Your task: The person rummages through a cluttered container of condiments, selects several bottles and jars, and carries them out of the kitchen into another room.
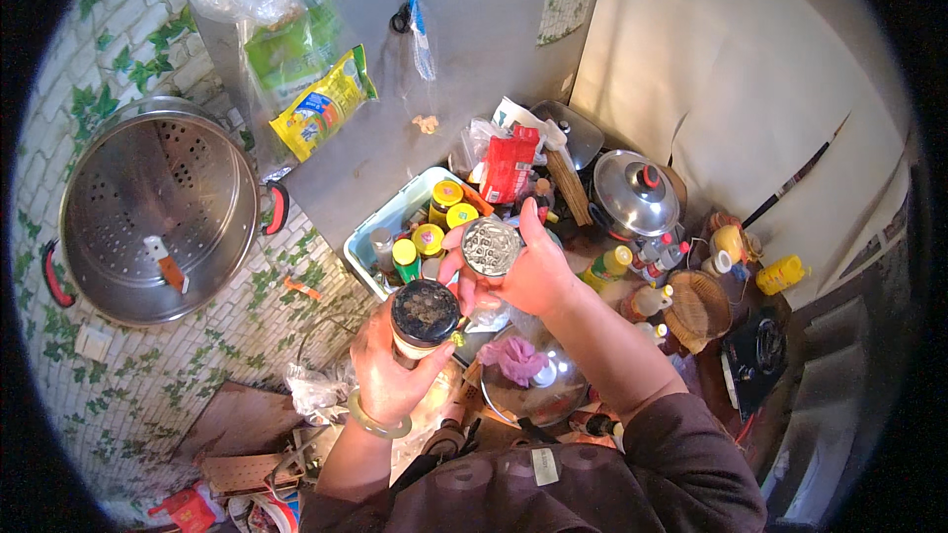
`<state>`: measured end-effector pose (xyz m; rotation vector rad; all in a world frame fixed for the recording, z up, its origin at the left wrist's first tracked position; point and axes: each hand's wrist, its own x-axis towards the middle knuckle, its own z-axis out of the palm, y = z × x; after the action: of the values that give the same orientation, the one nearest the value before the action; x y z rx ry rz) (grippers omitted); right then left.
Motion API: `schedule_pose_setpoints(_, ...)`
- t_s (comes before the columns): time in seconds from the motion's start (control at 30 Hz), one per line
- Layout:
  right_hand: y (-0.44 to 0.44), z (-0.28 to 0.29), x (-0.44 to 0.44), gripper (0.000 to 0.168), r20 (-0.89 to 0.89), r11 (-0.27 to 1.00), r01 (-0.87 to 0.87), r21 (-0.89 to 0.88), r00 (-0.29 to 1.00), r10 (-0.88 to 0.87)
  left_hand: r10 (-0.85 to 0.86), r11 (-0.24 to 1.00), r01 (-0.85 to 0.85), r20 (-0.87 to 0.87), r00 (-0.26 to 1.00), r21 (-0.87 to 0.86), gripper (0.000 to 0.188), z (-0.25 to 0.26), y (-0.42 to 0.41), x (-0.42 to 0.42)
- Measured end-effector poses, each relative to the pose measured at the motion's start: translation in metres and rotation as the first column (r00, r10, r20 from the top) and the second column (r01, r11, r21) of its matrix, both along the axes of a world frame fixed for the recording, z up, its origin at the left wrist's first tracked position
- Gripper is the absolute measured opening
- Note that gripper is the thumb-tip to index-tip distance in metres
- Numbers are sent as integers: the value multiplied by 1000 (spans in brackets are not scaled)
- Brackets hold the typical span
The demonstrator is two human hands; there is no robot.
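My left hand (392, 379), with a bangle at its wrist, grips a jar with a worn black lid (425, 311). My right hand (544, 274) is around a round container with a silvery, dimpled top (492, 247); its sides are mostly hidden by the fingers. The two containers are held close together but apart, at about the same height. Just beyond them is a pale green plastic bin (370, 228) packed with yellow-lidded jars (447, 194) and a green bottle with a yellow cap (405, 259).
A perforated steel steamer pot (159, 192) hangs on the left wall. Plastic bags (326, 103) hang beyond the bin. A lidded pan (635, 196), several bottles (613, 266) and a wicker basket (698, 311) crowd the right. Below my right forearm lies a glass lid (548, 403) with a pink bag (513, 359).
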<state>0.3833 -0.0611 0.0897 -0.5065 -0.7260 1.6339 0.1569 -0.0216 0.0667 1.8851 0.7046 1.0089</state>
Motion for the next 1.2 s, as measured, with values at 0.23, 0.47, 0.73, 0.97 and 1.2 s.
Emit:
schedule_pose_setpoints(0.23,-71,41,-36,116,75,1000,-1,-20,997,3,16,992,-13,-23,1000,129,66,24,-71,-29)
schedule_pose_setpoints(0.47,-113,52,-52,120,69,997,-58,42,996,55,-18,970,26,-36,999,242,68,40,-111,-45)
schedule_pose_setpoints(0.73,-133,74,-76,107,221,998,65,14,973,-67,-13,966,17,-16,1000,259,67,51,-125,-57)
schedule_pose_setpoints(0.97,-124,61,-81,59,196,969,127,210,966,-169,18,954,-13,-15,1000,300,68,51,-122,-55)
schedule_pose_setpoints(1.2,-126,73,-82,51,314,965,212,153,916,-251,6,965,-4,-6,1000,264,69,41,-113,-51)
